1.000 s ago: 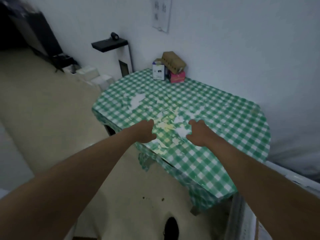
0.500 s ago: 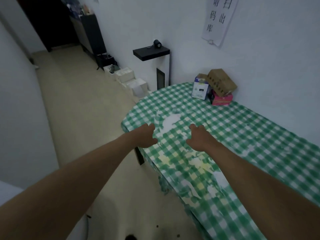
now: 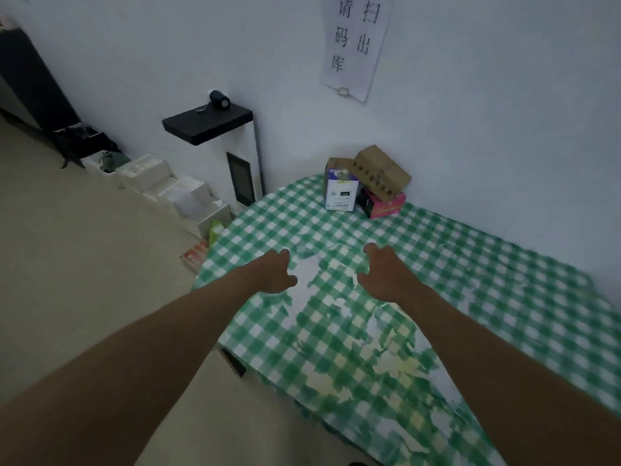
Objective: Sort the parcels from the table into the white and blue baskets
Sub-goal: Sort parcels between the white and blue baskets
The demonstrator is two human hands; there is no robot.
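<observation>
We see the counter [image 3: 470, 297] filling the right and lower part of the view, covered by a green and white checked cloth [image 3: 336, 348] whose print is worn into pale patches near its middle. It stands against a white wall [image 3: 487, 95], and a beige floor [image 3: 84, 264] runs along its left side. Two bare arms reach out over the cloth from the bottom of the view. Left of the counter, against the wall, stands a white cabinet with a black top [image 3: 215, 124], and a small dark cylinder [image 3: 219, 99] sits on that top. White boxes [image 3: 168, 186] line the foot of the wall farther left. A sheet of paper with printed characters [image 3: 356, 42] hangs on the wall above the counter.

The parcels are grouped at the far edge of the counter by the wall: a brown cardboard box [image 3: 381, 171] leans tilted on top of a pink box [image 3: 383, 204], and a white and blue carton [image 3: 340, 190] stands upright just beside them, touching the brown one.

Our left hand [image 3: 274, 274] hovers over the cloth with its grip loose, fingers lightly curled and holding nothing. Our right hand [image 3: 383, 275] is near it, likewise relaxed and empty. Both are well short of the parcels.
</observation>
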